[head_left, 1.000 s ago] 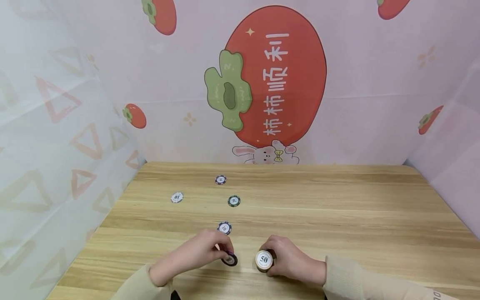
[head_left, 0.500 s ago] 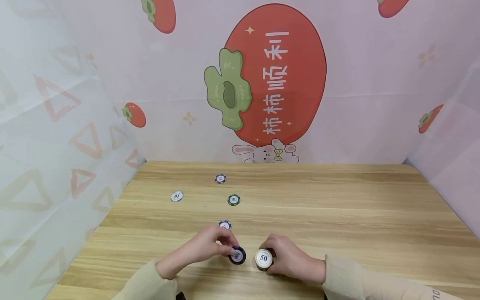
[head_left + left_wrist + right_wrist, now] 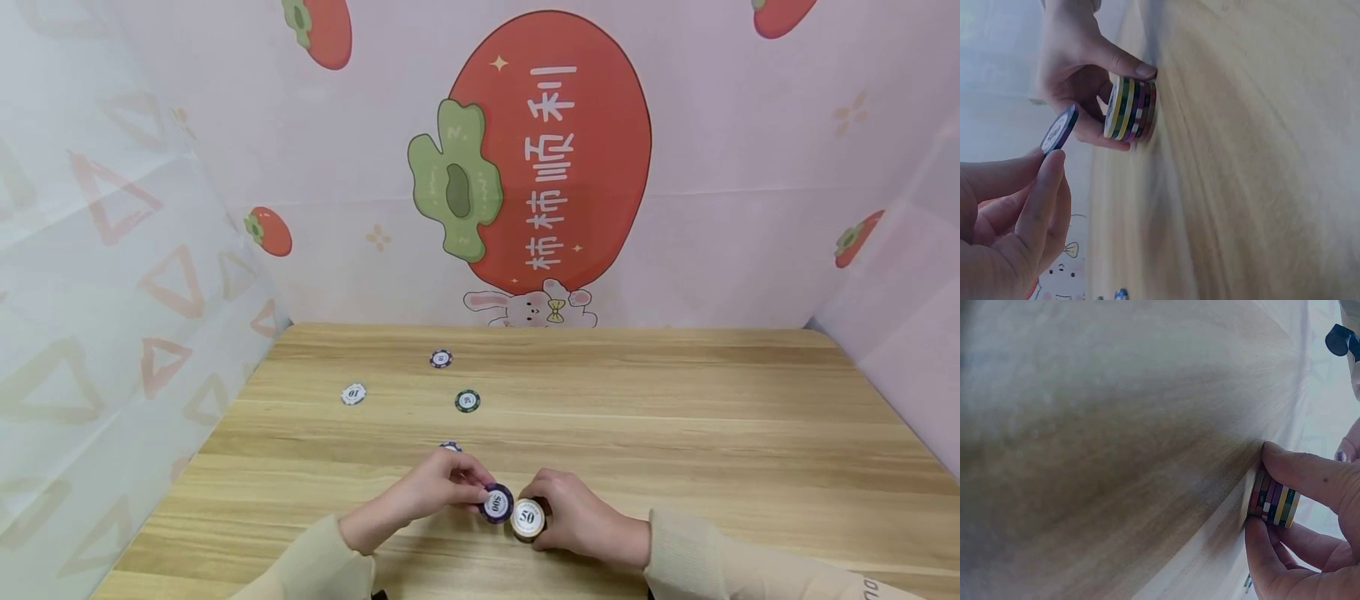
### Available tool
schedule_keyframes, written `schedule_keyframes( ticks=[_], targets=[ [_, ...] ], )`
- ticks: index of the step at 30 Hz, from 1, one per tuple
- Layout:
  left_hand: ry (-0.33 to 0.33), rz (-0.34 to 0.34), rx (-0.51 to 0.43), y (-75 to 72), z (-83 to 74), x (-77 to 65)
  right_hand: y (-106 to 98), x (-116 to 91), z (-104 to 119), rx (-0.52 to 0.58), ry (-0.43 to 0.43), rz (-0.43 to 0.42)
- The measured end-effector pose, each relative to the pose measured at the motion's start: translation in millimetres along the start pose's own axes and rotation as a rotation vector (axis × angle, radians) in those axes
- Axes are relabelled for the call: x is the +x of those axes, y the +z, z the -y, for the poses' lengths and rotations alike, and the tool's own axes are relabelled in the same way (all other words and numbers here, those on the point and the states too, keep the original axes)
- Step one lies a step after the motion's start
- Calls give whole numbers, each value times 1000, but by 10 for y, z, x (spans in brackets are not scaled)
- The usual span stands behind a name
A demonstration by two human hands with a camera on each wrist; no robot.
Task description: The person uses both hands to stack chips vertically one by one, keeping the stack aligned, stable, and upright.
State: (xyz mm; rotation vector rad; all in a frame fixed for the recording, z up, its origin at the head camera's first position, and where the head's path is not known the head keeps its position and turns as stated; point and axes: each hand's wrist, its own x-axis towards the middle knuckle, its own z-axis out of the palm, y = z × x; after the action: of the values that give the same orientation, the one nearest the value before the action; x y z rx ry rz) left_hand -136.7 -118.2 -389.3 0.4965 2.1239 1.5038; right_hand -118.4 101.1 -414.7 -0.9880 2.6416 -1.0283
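Observation:
Between thumb and fingers, my left hand (image 3: 447, 487) pinches one dark purple poker chip (image 3: 497, 503) marked 500. In the left wrist view that chip (image 3: 1059, 130) is tilted and raised off the table, apart from the stack. My right hand (image 3: 579, 518) grips the sides of a short stack of poker chips (image 3: 528, 518) standing on the table. A cream-edged chip marked 50 is on top. The right wrist view shows the stack's layers (image 3: 1274, 499) in yellow, green, purple and red between thumb and fingers.
Loose chips lie farther back on the wooden table (image 3: 675, 417): a purple one (image 3: 441, 358), a white one (image 3: 353, 393) and a green one (image 3: 467, 401). A blue chip (image 3: 450, 447) is partly hidden behind the left hand. A printed cloth wall (image 3: 712, 250) borders the table's back.
My left hand has moved right with the purple chip, from left of the stack to right beside its top, turning the chip's face upward. The right hand and stack have stayed put.

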Motion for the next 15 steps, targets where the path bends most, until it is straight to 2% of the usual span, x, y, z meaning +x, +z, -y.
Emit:
schedule_keyframes(
  ticks=[8,15],
  targets=[
    [-72,-11,-157,112,85,59,6,1,-9,-7,-6,-7],
    [-89,-18,-191,198,115,78,14,8,-9,-19,0,-4]
  ],
)
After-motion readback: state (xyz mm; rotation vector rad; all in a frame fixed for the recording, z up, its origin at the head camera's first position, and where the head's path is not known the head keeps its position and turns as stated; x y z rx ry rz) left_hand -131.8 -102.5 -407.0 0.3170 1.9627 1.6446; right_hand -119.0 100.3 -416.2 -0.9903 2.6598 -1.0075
